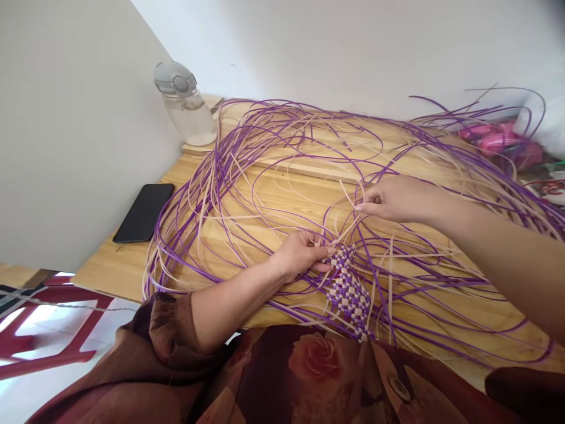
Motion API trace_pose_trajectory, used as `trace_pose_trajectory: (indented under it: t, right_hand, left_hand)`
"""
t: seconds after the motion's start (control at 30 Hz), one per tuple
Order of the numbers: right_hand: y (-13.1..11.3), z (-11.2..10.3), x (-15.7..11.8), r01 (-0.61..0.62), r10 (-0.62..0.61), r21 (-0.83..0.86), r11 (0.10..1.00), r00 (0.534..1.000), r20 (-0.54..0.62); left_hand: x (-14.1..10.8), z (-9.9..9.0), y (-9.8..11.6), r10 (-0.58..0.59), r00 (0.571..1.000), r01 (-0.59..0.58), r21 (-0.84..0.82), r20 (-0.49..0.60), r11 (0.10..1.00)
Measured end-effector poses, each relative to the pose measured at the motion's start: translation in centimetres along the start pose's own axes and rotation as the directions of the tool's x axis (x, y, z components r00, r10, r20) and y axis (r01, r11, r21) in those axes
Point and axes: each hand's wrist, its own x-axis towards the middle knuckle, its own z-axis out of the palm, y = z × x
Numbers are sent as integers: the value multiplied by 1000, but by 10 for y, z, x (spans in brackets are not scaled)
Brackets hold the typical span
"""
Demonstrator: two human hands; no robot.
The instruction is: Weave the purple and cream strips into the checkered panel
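Note:
A woven piece (349, 288) in a purple and cream check lies at the table's front edge, close to my body. Long purple and cream strips fan out from it on all sides. My left hand (304, 257) grips its upper left edge, thumb on top and fingers partly hidden beneath. Up and to the right, my right hand (382, 199) pinches a cream strip (346, 231) between thumb and fingertips. That strip runs from the woven edge by my left thumb to the right fingertips, and a short end sticks out beyond them.
A clear bottle (190, 115) with a grey lid stands at the back left. A black phone (145, 213) lies at the table's left edge. Pink bundles (498, 138) sit at the back right. Loose strips arc across the wooden table (282, 188) up to the white wall.

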Motion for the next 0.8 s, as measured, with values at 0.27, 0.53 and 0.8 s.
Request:
trace_pose_trajectory:
  t: [0.27, 0.53, 0.8]
  right_hand:
    - [-64, 31, -47, 207, -170, 358, 911, 976, -132]
    - [-68, 35, -34, 372, -312, 408, 834, 927, -207]
    - [-62, 49, -10, 351, -311, 568, 744, 935, -169]
  left_hand:
    - [-1, -2, 1, 17, 1000, -17, -2, 6, 1000]
    - [-2, -2, 0, 31, 1000, -31, 30, 1, 999]
    - [-5, 3, 5, 7, 999, -5, 37, -39, 999]
